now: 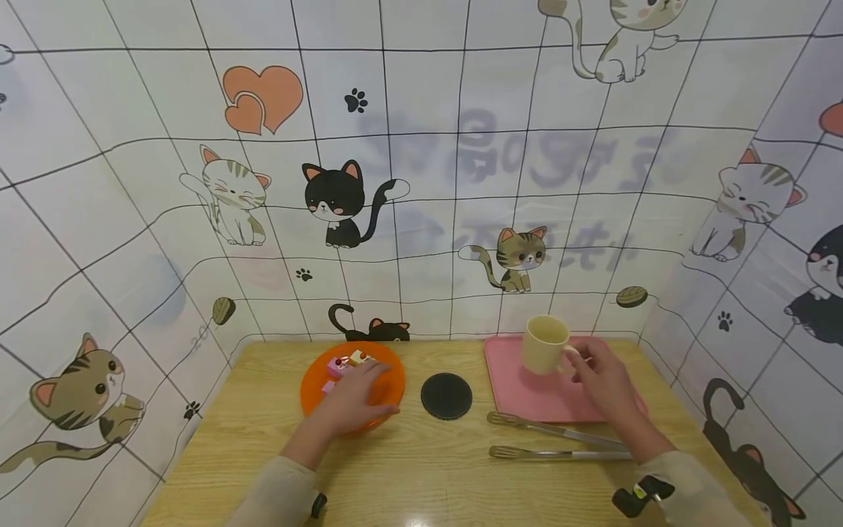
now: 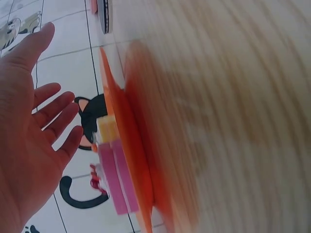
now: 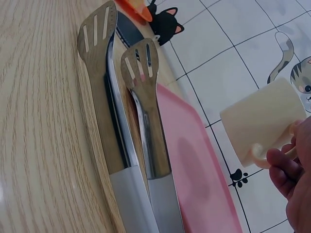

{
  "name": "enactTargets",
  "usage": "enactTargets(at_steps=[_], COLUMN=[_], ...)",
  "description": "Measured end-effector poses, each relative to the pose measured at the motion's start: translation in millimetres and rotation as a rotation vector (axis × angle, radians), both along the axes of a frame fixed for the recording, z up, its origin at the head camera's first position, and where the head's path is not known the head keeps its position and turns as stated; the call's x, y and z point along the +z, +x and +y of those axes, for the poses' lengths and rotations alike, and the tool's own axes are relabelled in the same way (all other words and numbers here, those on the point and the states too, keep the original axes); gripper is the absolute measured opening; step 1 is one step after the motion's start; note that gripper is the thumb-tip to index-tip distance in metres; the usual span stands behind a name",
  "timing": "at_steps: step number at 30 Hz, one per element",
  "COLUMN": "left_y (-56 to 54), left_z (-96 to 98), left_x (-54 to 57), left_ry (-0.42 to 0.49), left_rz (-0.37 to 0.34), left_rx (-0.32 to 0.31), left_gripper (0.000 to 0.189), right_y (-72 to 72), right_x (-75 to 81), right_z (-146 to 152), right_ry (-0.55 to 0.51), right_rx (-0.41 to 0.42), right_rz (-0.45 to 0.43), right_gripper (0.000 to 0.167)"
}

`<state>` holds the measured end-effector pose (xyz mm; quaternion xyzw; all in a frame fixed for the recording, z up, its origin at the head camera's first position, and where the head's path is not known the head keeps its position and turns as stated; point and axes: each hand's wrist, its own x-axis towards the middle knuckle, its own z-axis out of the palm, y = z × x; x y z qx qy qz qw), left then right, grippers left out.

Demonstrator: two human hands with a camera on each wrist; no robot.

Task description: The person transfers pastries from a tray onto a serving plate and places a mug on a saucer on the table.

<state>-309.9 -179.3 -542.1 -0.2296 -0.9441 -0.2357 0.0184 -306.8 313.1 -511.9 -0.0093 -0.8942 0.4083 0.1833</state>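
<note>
My right hand (image 1: 602, 377) pinches the handle of a cream mug (image 1: 544, 345), which is raised above a pink tray (image 1: 527, 399). In the right wrist view the mug (image 3: 265, 121) hangs clear of the tray, slightly tilted. My left hand (image 1: 354, 401) hovers over an orange plate (image 1: 312, 410), its fingers spread and holding nothing. On that plate sit small toy cake pieces, one pink (image 1: 338, 367) and one yellow (image 1: 360, 357). The hand covers part of the plate. In the left wrist view the pink cake pieces (image 2: 116, 177) stand apart from the fingers.
Between plate and tray lies a round black coaster (image 1: 446, 396). Two slotted metal tongs or turners, one nearer (image 1: 560, 454) and one against the tray (image 1: 553, 428), lie at the right. A cat-patterned wall covering (image 1: 428, 168) rises behind the wooden table (image 1: 408, 483).
</note>
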Motion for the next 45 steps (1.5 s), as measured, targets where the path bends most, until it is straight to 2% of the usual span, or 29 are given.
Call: enactTargets(at_steps=[5,8,16,22,30,37,45], left_y=[-1.3,-2.4,-9.8,-14.2,-21.5,-28.6,-33.3], left_z=[12.5,19.8,36.1,45.5,54.9,62.5,71.0], left_x=[-1.8,-2.0,-11.5,-13.7,-17.2,-23.3,-21.8], left_ry=[-0.007,-0.012,-0.005,-0.017,-0.116,-0.171,-0.15], left_rz=[-0.065,-0.085,-0.099,-0.118,-0.11,-0.085,-0.115], left_rx=[0.025,0.016,-0.026,-0.052,-0.073,-0.1,-0.129], left_gripper=[0.091,0.096,0.098,0.099,0.098,0.099,0.101], right_y=[-1.6,-0.4,1.3,2.9,4.4,6.2,9.4], right_x=[-0.1,-0.2,-0.2,0.2,0.5,2.3,7.1], right_z=[-4.4,-7.3,-14.9,-22.1,-29.1,-35.2,-43.2], right_ry=[-0.008,0.002,-0.023,-0.028,-0.008,-0.014,-0.023], right_rx=[0.035,0.04,0.071,0.077,0.076,0.091,0.103], right_rz=[0.014,0.008,0.008,0.007,0.003,0.035,0.049], right_gripper=[0.019,0.022,0.025,0.027,0.026,0.024,0.021])
